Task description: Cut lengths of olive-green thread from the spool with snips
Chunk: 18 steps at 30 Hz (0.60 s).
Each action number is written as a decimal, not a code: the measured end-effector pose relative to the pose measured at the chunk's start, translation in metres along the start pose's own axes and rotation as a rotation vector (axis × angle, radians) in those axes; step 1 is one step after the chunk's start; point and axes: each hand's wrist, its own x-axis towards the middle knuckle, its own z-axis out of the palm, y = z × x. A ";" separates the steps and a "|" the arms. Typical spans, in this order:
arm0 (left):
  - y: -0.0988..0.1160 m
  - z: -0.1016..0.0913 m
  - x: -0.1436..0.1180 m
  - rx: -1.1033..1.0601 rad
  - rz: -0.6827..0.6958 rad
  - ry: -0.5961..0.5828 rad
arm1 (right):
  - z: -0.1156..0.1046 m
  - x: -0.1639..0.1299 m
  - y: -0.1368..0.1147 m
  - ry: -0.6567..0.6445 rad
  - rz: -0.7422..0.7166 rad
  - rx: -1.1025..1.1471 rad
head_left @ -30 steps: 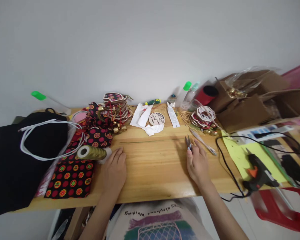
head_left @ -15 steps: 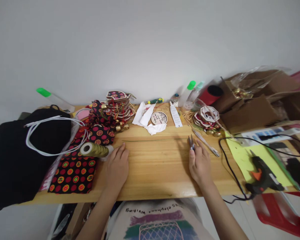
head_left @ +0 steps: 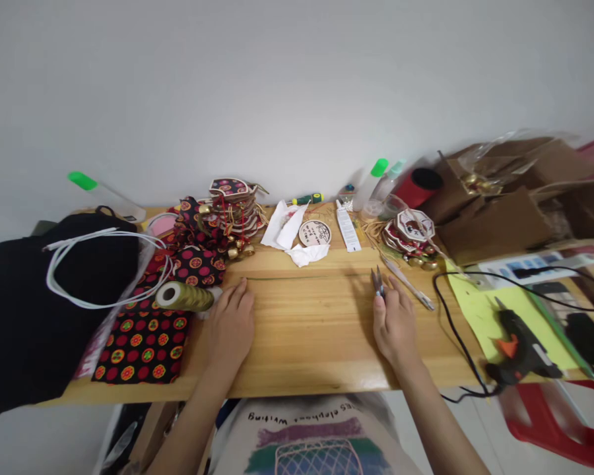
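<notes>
My left hand [head_left: 232,321] lies palm down on the wooden table, fingers stretched out flat. Its index fingertip touches or nearly touches the left end of a thin olive cord [head_left: 297,277], which runs almost straight across the wood. Beside this hand, on its left, a spool of olive thread [head_left: 191,298] lies on its side. My right hand [head_left: 395,323] is closed around a small pair of scissors [head_left: 377,282], their grey blades pointing away from me and slightly parted. The cord's right end fades out near the blades. Most of the scissors' handle is hidden by my fingers.
Patterned cloth [head_left: 141,346] and a black bag [head_left: 34,310] with a coiled white cable [head_left: 59,284] lie left. White tissue [head_left: 284,227] and a round printed disc [head_left: 315,233] sit behind. Right are a pen [head_left: 408,284], a glue gun [head_left: 522,346], its black cable and cardboard boxes [head_left: 495,218].
Both hands stay almost in place, the left fingertips shifting slightly towards the wall. The scissors remain in my right hand and the cord still lies across the table.
</notes>
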 end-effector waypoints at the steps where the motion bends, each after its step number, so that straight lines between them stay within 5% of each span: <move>1: 0.000 0.000 0.000 -0.001 -0.001 -0.001 | 0.000 0.000 0.000 0.001 0.003 0.001; 18: 0.000 0.002 0.001 -0.035 -0.028 0.011 | 0.000 0.001 -0.001 -0.020 0.008 0.012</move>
